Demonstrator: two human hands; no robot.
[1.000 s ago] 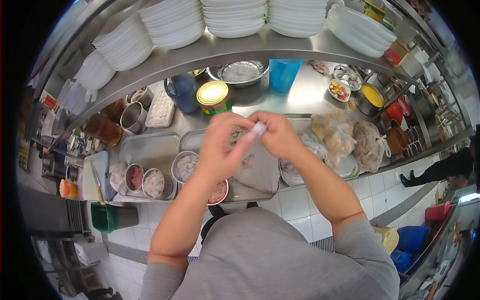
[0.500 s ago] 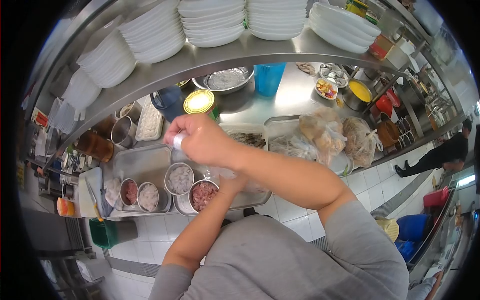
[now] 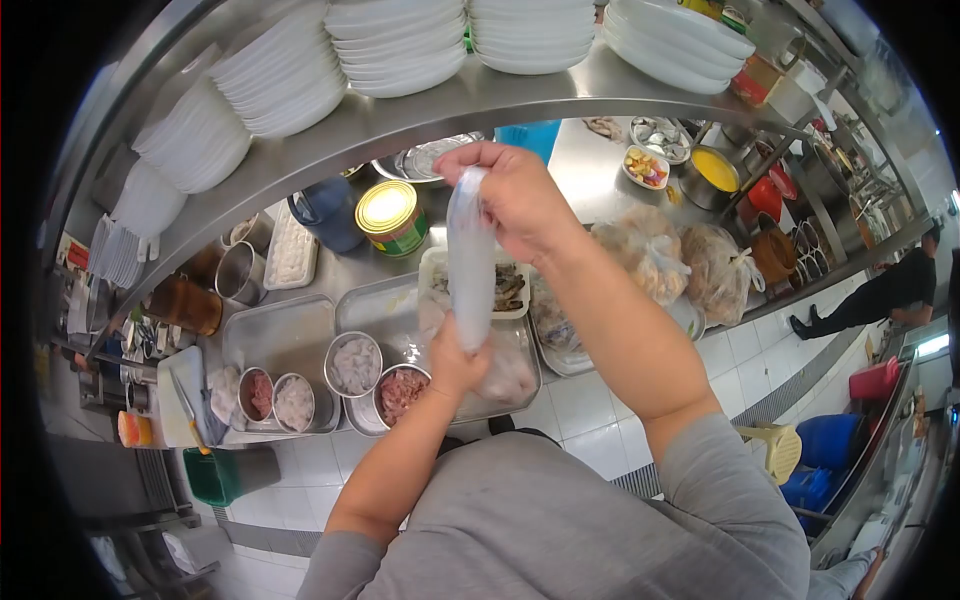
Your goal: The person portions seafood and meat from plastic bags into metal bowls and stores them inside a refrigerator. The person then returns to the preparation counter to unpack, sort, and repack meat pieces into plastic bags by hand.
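Note:
A clear plastic bag (image 3: 471,270) is stretched upright between my two hands. My right hand (image 3: 515,200) is closed on its upper end, just below the shelf edge. Lower down, my left hand (image 3: 458,360) grips the bag near the metal tray. Behind the bag is a white container (image 3: 512,290) with grey pieces that look like shrimp. To the left of my left hand are a bowl of pink meat (image 3: 404,393) and a bowl of pale pieces (image 3: 355,364). A large yellow-topped can (image 3: 391,217) stands beyond them.
Stacked white dishes (image 3: 395,50) line the steel shelf (image 3: 420,122) overhead. Filled plastic bags (image 3: 640,255) lie at the right, near a pot of yellow liquid (image 3: 713,170). A knife (image 3: 189,408) rests on a cutting board at the left. Someone in dark clothes (image 3: 885,265) is at the far right.
My right hand has moved from over the bowls up and right, and the plastic bag is now drawn out long between both hands. My left hand stays low. The view has shifted slightly.

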